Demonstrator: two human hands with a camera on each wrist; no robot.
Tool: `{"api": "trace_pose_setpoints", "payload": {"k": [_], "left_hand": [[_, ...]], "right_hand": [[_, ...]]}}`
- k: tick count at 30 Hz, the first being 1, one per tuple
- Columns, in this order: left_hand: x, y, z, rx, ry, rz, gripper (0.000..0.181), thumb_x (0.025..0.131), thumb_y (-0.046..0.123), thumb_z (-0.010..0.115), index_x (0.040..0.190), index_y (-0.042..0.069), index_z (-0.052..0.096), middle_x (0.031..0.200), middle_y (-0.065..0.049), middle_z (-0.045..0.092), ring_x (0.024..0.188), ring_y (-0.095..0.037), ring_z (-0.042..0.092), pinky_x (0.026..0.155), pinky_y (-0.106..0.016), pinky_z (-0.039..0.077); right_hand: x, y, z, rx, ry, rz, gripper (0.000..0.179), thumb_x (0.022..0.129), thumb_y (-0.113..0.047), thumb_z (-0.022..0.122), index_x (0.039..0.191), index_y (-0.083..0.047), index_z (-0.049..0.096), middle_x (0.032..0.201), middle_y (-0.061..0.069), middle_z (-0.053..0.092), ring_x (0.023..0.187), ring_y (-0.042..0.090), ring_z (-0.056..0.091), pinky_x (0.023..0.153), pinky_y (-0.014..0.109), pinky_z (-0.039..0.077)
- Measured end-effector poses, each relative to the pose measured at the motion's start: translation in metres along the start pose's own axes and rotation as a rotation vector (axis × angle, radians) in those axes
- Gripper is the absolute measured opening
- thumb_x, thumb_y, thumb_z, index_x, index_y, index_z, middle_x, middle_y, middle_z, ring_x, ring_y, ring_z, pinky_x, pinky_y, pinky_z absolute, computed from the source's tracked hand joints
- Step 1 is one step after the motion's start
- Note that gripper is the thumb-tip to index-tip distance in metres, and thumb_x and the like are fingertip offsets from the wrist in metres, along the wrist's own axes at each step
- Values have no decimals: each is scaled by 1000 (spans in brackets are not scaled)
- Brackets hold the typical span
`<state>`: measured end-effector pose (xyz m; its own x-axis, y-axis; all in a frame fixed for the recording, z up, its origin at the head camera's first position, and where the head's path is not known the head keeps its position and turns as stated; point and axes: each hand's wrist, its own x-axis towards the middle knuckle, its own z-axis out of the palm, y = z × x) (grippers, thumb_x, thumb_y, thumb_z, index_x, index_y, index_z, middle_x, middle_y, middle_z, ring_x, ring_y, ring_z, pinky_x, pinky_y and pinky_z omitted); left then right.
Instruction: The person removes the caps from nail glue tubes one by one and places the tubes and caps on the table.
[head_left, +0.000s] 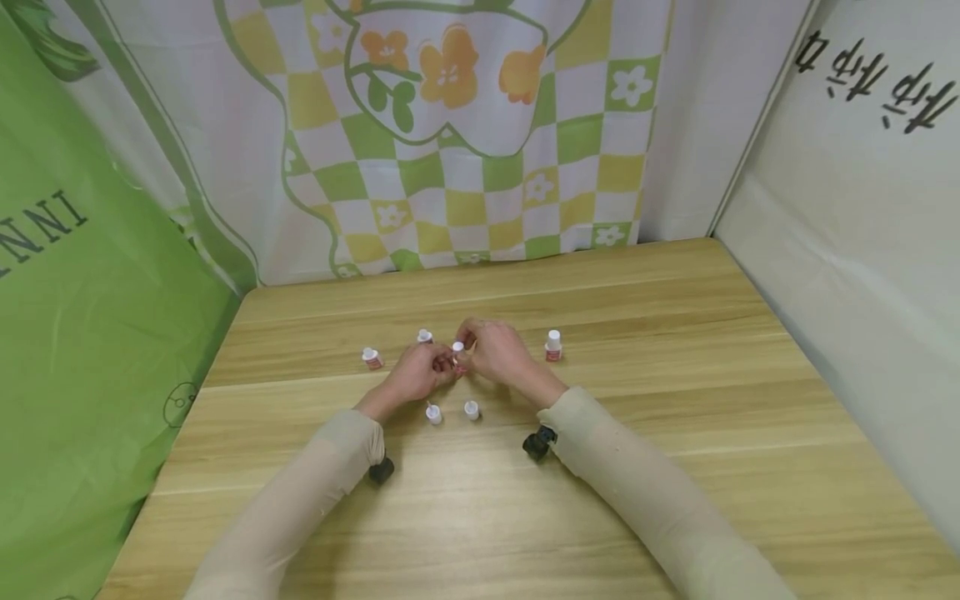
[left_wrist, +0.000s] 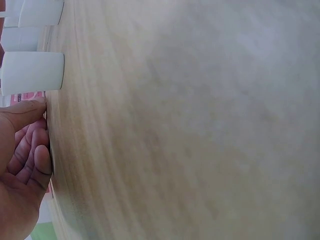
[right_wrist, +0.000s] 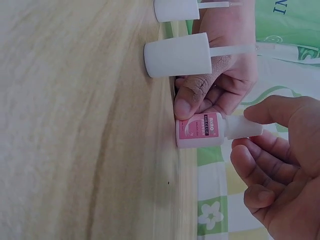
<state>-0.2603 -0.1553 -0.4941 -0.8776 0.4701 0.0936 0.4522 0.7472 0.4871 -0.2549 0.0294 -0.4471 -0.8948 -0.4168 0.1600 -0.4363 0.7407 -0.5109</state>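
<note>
A small nail glue bottle (right_wrist: 200, 131) with a pink label stands upright on the table between both hands. My left hand (head_left: 417, 372) holds its lower body, the thumb pressed near the base in the right wrist view. At the top, my right hand (right_wrist: 285, 165) pinches the white cap (right_wrist: 244, 127) between thumb and fingers. Two loose white brush caps, a left one (head_left: 433, 414) and a right one (head_left: 472, 409), stand on the table nearer to me, their thin brush stems pointing up. In the left wrist view, curled fingers of my left hand (left_wrist: 22, 160) hide most of the bottle.
More small bottles stand around the hands: one at far left (head_left: 372, 359), one just behind the left hand (head_left: 424, 336), and a taller capped one (head_left: 553, 346) on the right. The wooden table (head_left: 675, 350) meets a patterned curtain (head_left: 480, 192) at its back edge.
</note>
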Motion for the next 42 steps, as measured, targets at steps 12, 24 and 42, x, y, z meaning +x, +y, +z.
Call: {"api": "trace_pose_setpoints", "payload": {"k": [12,24,42], "left_hand": [[1,2,-2,-10,-7,-9,13,79,14,72,91,10,69,77,1,68,71,-9,61,68,-24,51],[0,0,-1,-26,-12,-13,14,80,17,73,91,10,69,77,1,68,70,-8,61,68,-23,50],[0,-2,0,-13,-19,-17,15,80,15,72,94,11,68,78,2,67,71,-7,60,69,-23,50]], "right_hand": [[0,1,0,11,4,9,21,80,-30,72,94,-19,62,84,-6,67,74,11,60,70,29,47],[0,-1,0,14,-8,3,21,81,-30,71,95,-17,62,88,-4,68,78,13,61,71,30,47],[1,0,1,16,-14,15,20,80,-30,71,94,-17,63,84,-5,67,75,11,60,69,28,46]]}}
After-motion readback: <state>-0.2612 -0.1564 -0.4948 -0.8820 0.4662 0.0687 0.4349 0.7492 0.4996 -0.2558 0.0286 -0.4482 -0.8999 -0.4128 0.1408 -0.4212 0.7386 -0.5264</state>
